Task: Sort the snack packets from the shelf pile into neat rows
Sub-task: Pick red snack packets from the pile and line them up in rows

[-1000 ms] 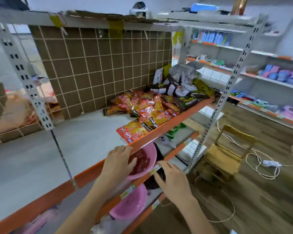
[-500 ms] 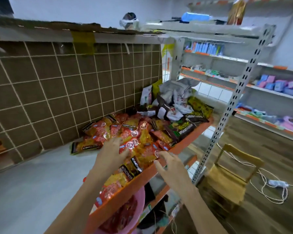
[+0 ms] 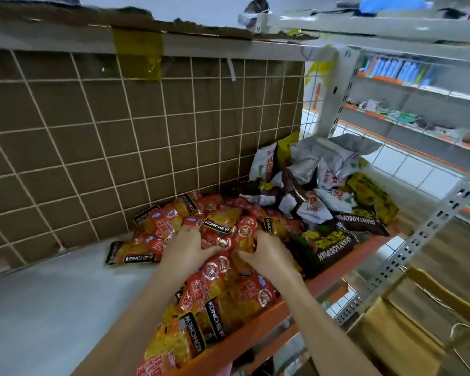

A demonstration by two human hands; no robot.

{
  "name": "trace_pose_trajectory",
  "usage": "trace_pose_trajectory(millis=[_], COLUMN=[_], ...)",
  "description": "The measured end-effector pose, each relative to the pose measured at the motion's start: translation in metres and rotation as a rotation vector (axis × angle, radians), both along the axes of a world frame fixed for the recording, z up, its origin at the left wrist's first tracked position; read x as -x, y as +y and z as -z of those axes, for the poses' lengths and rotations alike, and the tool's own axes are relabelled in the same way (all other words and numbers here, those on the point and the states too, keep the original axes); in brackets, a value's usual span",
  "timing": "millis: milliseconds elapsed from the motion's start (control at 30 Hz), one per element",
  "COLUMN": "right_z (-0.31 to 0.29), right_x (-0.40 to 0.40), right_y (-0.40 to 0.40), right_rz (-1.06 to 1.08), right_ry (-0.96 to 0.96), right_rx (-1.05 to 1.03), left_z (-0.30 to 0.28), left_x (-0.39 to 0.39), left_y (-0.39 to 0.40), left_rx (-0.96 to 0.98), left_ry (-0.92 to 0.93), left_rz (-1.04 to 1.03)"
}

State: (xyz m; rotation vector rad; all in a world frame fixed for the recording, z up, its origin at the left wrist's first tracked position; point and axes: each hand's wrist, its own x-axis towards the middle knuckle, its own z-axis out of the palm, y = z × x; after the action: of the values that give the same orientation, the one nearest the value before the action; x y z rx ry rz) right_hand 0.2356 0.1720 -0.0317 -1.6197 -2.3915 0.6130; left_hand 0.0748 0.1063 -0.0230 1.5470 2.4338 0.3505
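A loose pile of red-and-orange KONCHEW snack packets [image 3: 223,222] lies on the white shelf [image 3: 52,308], spreading from the back grid to the orange front edge [image 3: 255,331]. My left hand [image 3: 186,249] lies on the pile's middle, fingers over the packets and thumb tucked against one. Beside it, my right hand [image 3: 267,255] digs curled fingers into the same packets. Dark SHANYAOBOPIAN packets [image 3: 329,246] and white-and-silver packets [image 3: 319,207] are heaped to the right, with yellow ones [image 3: 372,198] behind them.
A brown-backed wire grid [image 3: 120,145] closes the shelf's back. A perforated metal upright [image 3: 418,240] stands at the right front corner. Below it on the floor is a wooden chair [image 3: 404,335]. Bare white shelf surface stretches to the left of the pile.
Both hands rose from the pink bowl on the lower shelf and moved forward onto the red packet pile, where they now close on packets. The view has come closer to the shelf.
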Motion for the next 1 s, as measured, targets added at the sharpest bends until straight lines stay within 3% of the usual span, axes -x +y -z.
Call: trace_pose_trajectory(millis=[633,733,833,1000], right_z=[-0.011,-0.018,-0.027,-0.029], right_x=[0.007,0.002,0.002,0.023], right_y=[0.071,0.076,0.078,0.06], right_rz=[-0.19,-0.161,-0.154,-0.257], right_ry=[0.573,0.72,0.83,0.858], right_rx=[0.184,0.198,0.252,0.421], left_z=[-0.007,-0.01,-0.019,-0.03], left_x=[-0.006,0.002,0.01,0.009], left_y=[0.03,0.023,0.011,-0.03], left_rx=[-0.241,-0.334,-0.501,-0.78], left_ry=[-0.282,-0.389,-0.631,-0.867], left_rz=[-0.325,-0.414,-0.486,-0.648])
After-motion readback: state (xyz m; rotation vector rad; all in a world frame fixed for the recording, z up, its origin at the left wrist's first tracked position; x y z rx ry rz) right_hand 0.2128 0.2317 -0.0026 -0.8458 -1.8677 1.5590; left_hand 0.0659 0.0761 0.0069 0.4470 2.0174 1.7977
